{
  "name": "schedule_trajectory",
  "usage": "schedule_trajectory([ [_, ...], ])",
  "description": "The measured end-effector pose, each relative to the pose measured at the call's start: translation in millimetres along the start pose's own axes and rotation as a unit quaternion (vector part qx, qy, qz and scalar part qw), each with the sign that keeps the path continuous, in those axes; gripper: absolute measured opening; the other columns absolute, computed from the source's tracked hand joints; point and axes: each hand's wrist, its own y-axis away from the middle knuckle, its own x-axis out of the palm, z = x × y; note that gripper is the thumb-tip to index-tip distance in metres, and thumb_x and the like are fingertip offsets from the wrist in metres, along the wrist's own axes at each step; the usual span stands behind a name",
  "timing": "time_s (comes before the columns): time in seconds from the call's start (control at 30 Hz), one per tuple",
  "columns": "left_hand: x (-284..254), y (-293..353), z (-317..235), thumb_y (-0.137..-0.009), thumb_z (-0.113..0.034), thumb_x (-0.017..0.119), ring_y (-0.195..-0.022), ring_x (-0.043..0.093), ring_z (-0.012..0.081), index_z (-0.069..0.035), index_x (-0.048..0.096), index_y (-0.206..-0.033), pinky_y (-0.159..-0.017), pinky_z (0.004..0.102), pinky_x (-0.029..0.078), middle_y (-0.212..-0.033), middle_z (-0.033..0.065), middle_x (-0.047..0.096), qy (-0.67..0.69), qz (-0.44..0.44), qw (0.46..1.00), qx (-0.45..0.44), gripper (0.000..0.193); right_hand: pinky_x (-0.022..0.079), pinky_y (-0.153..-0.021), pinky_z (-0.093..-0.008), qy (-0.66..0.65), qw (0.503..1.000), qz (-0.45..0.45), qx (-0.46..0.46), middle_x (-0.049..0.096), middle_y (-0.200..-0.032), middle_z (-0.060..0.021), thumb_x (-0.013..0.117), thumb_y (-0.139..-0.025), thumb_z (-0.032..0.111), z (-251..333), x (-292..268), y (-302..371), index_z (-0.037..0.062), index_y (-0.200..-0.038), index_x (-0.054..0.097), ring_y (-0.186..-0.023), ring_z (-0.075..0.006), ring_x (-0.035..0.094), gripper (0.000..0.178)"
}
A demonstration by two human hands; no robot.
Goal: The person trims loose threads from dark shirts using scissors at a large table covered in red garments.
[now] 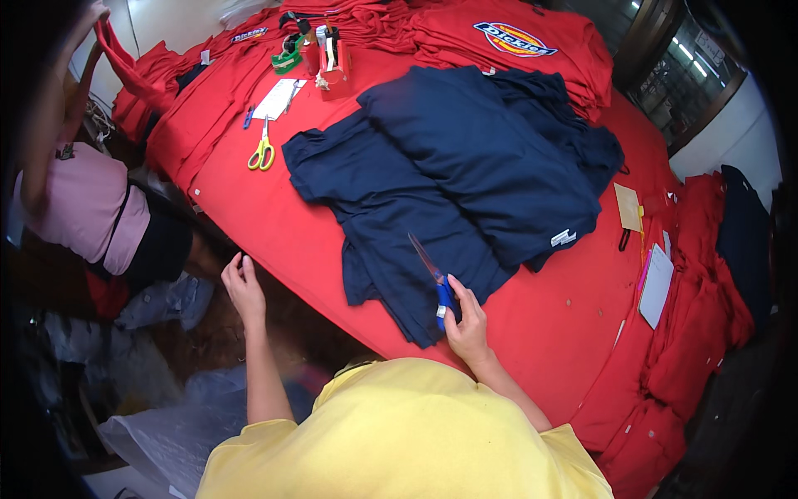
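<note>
My right hand (467, 328) is closed around the blue handles of a pair of scissors (443, 301), over the near edge of the navy shirts. The blades point away from me and slightly left, over the cloth. A stack of navy short-sleeved shirts (499, 158) lies spread in front of me on the red-covered table (283, 241), with small white labels on its right part. Off the table's left edge, my left hand (243, 289) is raised with its fingers loosely bent and apart, holding nothing.
Yellow-handled scissors (262, 155), white paper (277, 100), a red box of tools (335, 79) and a green tape dispenser (288, 56) lie at the far left. Red shirts (515, 41) line the back, more red garments (694, 333) the right. A person in pink (83, 200) lifts red cloth at left.
</note>
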Motion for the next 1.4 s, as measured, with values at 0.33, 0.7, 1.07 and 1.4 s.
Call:
schedule_trajectory([
  [0.33,114,-96,-82,-0.091,-0.011,0.057,-0.100,0.060,0.0329,-0.002,0.068,-0.101,-0.088,0.0396,0.047,-0.106,0.0148,0.064,0.021,0.084,0.989,0.123,0.018,0.050,-0.072,-0.0373,0.022,0.999,-0.009,-0.031,0.060,-0.100,-0.0174,0.055,-0.078,-0.002,1,0,0,0.0043,-0.132,0.050,-0.085,-0.0334,0.062,0.054],
  [0.7,197,-142,-50,-0.079,-0.005,0.066,-0.082,0.059,0.0292,-0.006,0.067,-0.097,-0.081,0.0394,0.048,-0.088,0.0110,0.061,-0.043,0.140,0.976,0.163,0.018,0.051,-0.067,-0.0399,0.039,0.998,-0.023,-0.040,0.060,-0.096,-0.0157,0.057,-0.079,0.001,0,-1,2,0.0068,-0.133,0.049,-0.079,-0.0330,0.062,0.055],
  [1.07,108,-117,12,-0.080,-0.010,0.065,-0.078,0.065,0.0247,-0.001,0.067,-0.086,-0.073,0.0369,0.050,-0.078,0.0128,0.067,0.011,0.159,0.985,0.062,0.011,0.051,-0.068,-0.0383,0.025,0.999,-0.009,-0.034,0.061,-0.096,-0.0165,0.056,-0.079,0.001,2,-1,0,0.0056,-0.132,0.050,-0.081,-0.0329,0.062,0.053],
  [1.4,29,9,-52,-0.091,-0.016,0.060,-0.078,0.061,0.0303,0.000,0.064,-0.092,-0.072,0.0388,0.048,-0.086,0.0161,0.062,0.048,0.116,0.988,0.090,0.016,0.051,-0.067,-0.0430,0.016,0.995,0.097,0.001,0.059,-0.100,-0.0167,0.055,-0.085,0.005,28,-3,4,0.0090,-0.135,0.047,-0.080,-0.0361,0.062,0.051],
])
